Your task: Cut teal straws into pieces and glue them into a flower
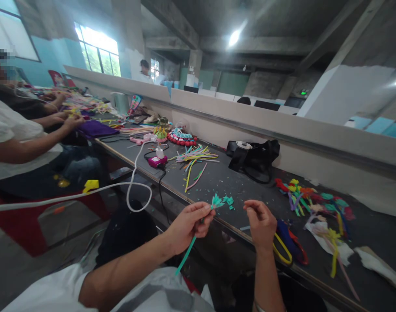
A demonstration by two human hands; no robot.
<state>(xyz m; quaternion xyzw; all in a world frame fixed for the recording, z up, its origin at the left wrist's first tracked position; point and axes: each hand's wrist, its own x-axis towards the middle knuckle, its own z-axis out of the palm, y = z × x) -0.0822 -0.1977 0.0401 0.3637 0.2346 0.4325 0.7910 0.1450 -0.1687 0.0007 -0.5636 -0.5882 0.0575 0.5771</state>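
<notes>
My left hand (193, 221) is closed around a green strip (185, 256), pinching it near its top. The lower end of the strip hangs down toward my lap. Above my fingertips its top end spreads into a frayed, flower-like tuft (216, 200). Small green scraps (229, 202) lie on the table just beyond the tuft. To the right, my right hand (261, 223) is raised over the table edge with fingers loosely bent and a little apart. I see nothing held in it.
The dark table (214, 173) carries a pile of coloured strips (198, 155), a black bag (254, 158) and colourful flower-like pieces (295, 195). A magenta power adapter (158, 161) trails a white cable (135, 184) on my left. A co-worker's arms (51, 134) are farther left.
</notes>
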